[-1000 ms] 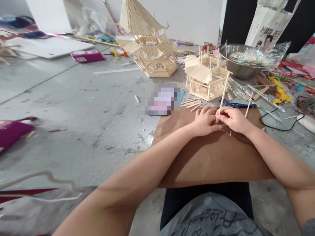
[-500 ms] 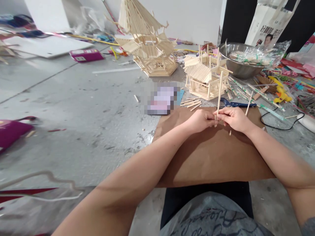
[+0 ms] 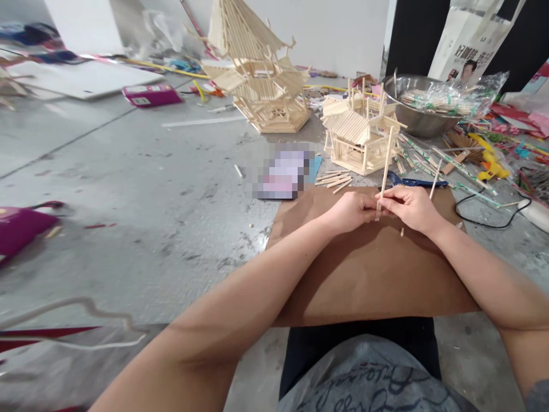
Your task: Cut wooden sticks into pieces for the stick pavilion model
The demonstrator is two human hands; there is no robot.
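My left hand (image 3: 354,212) and my right hand (image 3: 409,207) meet above a brown sheet (image 3: 369,274), both with fingers pinched. A long thin wooden stick (image 3: 386,163) rises between them, leaning slightly right, gripped by my right fingertips. The left fingertips close around its lower end, where a short piece seems to lie alongside; the exact contact is hidden. Another thin stick (image 3: 436,178) shows beyond my right hand, and a small stick end (image 3: 402,232) pokes out beneath it. Short cut sticks (image 3: 337,178) lie just past the sheet, beside blue-handled pliers (image 3: 416,182).
Behind stand a half-built stick pavilion (image 3: 362,134) and a taller stick pagoda (image 3: 261,74). A metal bowl (image 3: 420,123) holds wrapped sticks. A yellow glue gun (image 3: 489,160) lies right, a blurred-out phone (image 3: 281,174) left of the sheet, purple packs (image 3: 152,95) farther left.
The upright stick has tipped slightly to the right at its top. Both hands stay in almost the same place, still pinching.
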